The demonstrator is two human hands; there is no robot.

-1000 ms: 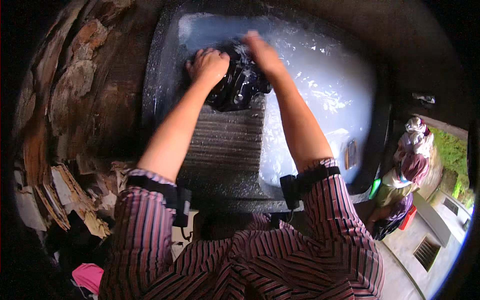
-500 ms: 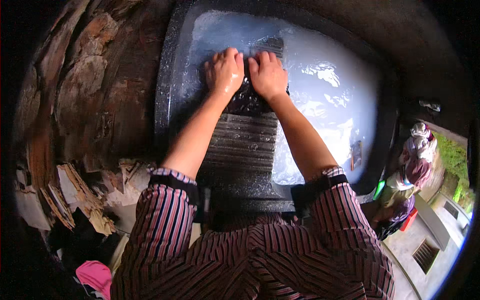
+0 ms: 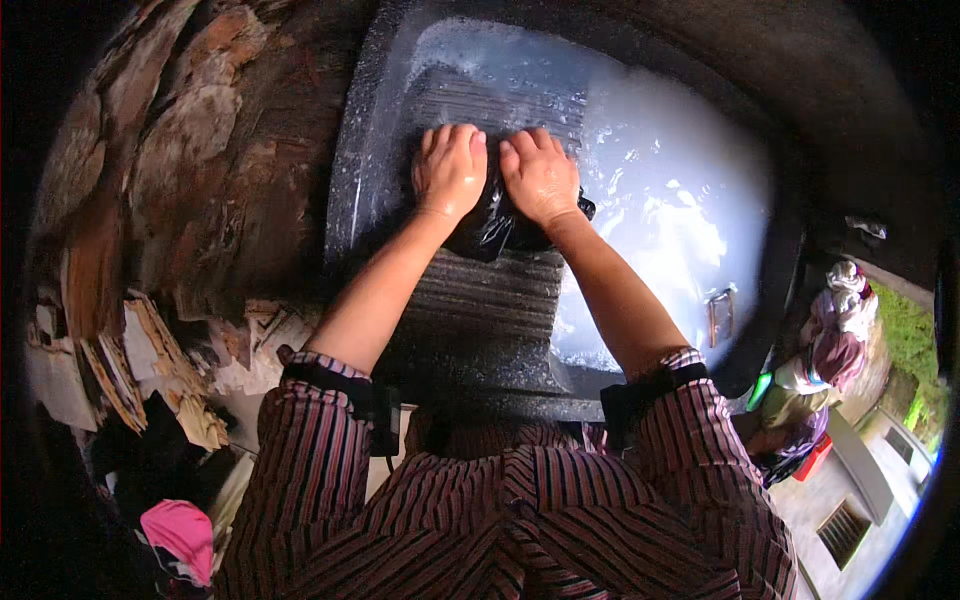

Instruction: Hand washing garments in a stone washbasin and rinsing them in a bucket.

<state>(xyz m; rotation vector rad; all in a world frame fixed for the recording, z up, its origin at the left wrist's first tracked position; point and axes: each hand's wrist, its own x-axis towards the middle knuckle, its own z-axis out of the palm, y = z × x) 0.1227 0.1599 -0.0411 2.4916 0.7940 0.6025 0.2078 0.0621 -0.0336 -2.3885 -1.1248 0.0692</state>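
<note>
Operator: What am I working over, biggest first?

Coach: A dark speckled wash basin (image 3: 350,190) is surrounding your grip. Cloudy water (image 3: 640,130) is filling its right side, just beside your grip. A ridged washboard (image 3: 480,295) is running beneath your grip, showing both beyond it and on the side nearer your body. Outside the basin, well off to the right of your grip, bunched laundry (image 3: 838,350) is sitting.

Operator: And the piece I'm handling?

Coach: The wet black cloth (image 3: 490,240) is lying on the ridges, directly under your grip and bulging out toward your body. Which garment it is, I cannot tell.

Operator: How are my hands?

Coach: Your left hand (image 3: 450,172) and right hand (image 3: 541,175) are resting side by side on it, a narrow gap separating the thumbs. Your fingers are curling downward, but the tips are hiding, so I cannot tell whether they are clutching a fold or only pressing.

Operator: Which step is this, and what is the next move asking of me?

Coach: You seem to be scrubbing. I think the next move is calling for even pressure along the ridges, without the cloth slipping rightward off the washboard.

Operator: Anything smaller?

Coach: A small brown rectangular object (image 3: 720,317) is showing past your right forearm, right of your grip; I cannot identify it.
</note>
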